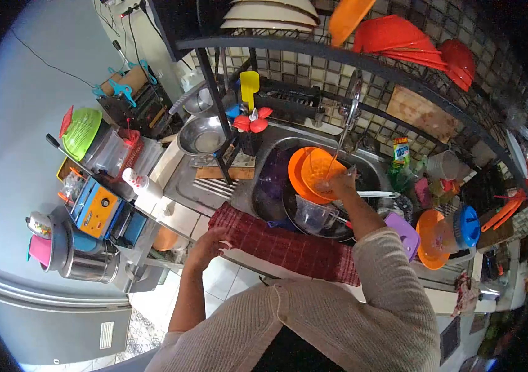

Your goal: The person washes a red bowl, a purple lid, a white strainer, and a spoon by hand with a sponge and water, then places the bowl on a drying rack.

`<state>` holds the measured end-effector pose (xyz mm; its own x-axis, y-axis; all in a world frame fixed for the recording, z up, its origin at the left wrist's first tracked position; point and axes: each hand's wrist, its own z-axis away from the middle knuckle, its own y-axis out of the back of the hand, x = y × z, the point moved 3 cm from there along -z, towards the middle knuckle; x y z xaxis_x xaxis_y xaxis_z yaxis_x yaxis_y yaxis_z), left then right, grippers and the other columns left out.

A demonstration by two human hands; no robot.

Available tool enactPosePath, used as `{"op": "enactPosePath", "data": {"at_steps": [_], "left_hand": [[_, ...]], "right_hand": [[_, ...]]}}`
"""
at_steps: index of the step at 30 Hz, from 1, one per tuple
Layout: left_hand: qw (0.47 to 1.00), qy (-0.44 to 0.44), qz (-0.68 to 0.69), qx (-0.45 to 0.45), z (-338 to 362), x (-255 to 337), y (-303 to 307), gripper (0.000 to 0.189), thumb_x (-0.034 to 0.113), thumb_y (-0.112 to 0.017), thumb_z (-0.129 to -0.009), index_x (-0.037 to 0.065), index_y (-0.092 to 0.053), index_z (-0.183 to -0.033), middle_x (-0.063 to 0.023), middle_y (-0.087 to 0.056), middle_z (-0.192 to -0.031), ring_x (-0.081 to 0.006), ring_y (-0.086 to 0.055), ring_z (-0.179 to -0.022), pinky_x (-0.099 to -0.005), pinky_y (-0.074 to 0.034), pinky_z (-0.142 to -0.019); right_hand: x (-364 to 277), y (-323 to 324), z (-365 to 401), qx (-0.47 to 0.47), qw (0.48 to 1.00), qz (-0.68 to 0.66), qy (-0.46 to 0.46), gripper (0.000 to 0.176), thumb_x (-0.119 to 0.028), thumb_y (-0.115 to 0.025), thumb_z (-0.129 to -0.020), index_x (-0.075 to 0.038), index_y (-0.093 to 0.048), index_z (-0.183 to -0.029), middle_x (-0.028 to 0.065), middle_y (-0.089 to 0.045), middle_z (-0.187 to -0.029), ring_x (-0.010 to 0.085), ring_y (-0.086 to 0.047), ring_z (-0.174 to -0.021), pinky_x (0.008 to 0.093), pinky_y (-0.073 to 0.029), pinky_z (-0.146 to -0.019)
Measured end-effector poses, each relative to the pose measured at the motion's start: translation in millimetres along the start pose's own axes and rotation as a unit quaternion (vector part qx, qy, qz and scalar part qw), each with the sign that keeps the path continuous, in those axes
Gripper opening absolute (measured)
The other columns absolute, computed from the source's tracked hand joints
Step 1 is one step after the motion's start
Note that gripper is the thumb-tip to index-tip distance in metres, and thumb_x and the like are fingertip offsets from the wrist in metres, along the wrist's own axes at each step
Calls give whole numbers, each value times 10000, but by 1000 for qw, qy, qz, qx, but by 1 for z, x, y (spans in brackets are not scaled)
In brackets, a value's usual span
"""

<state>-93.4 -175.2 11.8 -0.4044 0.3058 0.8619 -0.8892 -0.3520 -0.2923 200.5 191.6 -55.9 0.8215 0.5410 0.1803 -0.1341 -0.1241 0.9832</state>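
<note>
My right hand [338, 185] is over the sink, at the rim of an orange bowl [321, 167], its fingers closed on the bowl's edge. Water runs from the faucet [352, 111] into this bowl. Another orange bowl [297, 166] lies partly behind it. Beneath them a dark pan [338, 232] and a clear measuring cup [313, 214] sit in the sink [263, 158]. My left hand [208, 247] hangs with fingers apart and holds nothing, beside the left end of a red checked cloth [289, 245] spread along the counter's front edge.
A steel bowl [207, 137] stands left of the sink, by a black rack [214, 87]. To the right are a purple lid [402, 235], an orange plate [430, 239] and a blue-lidded container [465, 227]. Red bowls [400, 43] rest on the overhead shelf.
</note>
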Motion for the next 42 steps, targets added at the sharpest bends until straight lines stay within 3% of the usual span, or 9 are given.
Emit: {"op": "enactPosePath", "data": {"at_steps": [2,9,19,23,26,31,34,39,42], "left_hand": [[1000,-15,7,-6,-7,6,7,388,374,-437,-877,86,-502,-1129,-31,-594,-921,-142,-558,-784,-240,-421,-654],[990,40,24,-132,-67,18,-18,423,397,-480,-859,106,-493,-1167,-3,-574,-904,-107,-548,-748,-225,-431,-658],[974,105,59,-191,-244,0,-239,392,347,-618,-794,139,-497,-1104,-27,-550,-1010,-205,-556,-840,-391,-453,-711],[954,143,188,-185,-293,-23,-273,259,395,-546,-841,137,-567,-856,-40,-580,-758,-204,-573,-755,-380,-482,-681],[940,121,301,-108,-302,-24,-272,228,386,-531,-853,160,-561,-843,-14,-563,-727,-181,-556,-685,-367,-478,-650],[956,133,259,-41,-293,-29,-256,173,269,-525,-868,114,-531,-792,32,-478,-573,-106,-400,-408,-272,-402,-408],[939,176,285,-73,-294,-31,-249,117,184,-499,-855,97,-511,-778,2,-495,-604,-124,-428,-441,-266,-411,-422],[953,144,246,-102,-291,-27,-244,53,118,-497,-835,69,-518,-831,-38,-515,-675,-153,-501,-536,-255,-401,-433],[962,163,191,-102,-287,-23,-242,60,123,-512,-839,77,-522,-876,-35,-538,-713,-127,-507,-558,-226,-373,-410]], "right_hand": [[-5,17,-7,-228,965,128,15,301,-272,-582,-773,-122,-621,-1031,67,-590,-1084,256,-557,-1019,548,-337,-924],[16,10,-6,-96,982,-161,6,253,-218,-570,-807,-58,-614,-998,65,-647,-827,217,-624,-817,347,-485,-690],[-24,48,19,-101,565,-816,-69,262,-58,-552,-775,-19,-523,-1032,18,-558,-855,113,-527,-741,235,-426,-650],[-19,57,23,-16,562,-825,-51,303,-74,-566,-773,-19,-520,-1068,33,-568,-873,148,-541,-785,261,-434,-711],[10,84,30,195,893,-395,-95,357,-77,-631,-714,-12,-547,-1055,41,-577,-867,156,-555,-778,276,-451,-704],[2,54,8,168,544,-816,-102,258,86,-608,-651,-30,-553,-875,58,-573,-766,173,-579,-696,263,-475,-617],[-13,57,-8,119,470,-868,-105,249,112,-592,-659,-24,-545,-862,54,-571,-759,170,-581,-667,262,-479,-589],[-21,60,-16,44,443,-888,-118,187,75,-646,-665,-13,-560,-806,52,-574,-714,155,-580,-635,248,-481,-567],[-9,74,-2,87,580,-803,-107,167,-18,-717,-663,-34,-573,-745,39,-579,-675,126,-557,-562,239,-461,-502]]}}
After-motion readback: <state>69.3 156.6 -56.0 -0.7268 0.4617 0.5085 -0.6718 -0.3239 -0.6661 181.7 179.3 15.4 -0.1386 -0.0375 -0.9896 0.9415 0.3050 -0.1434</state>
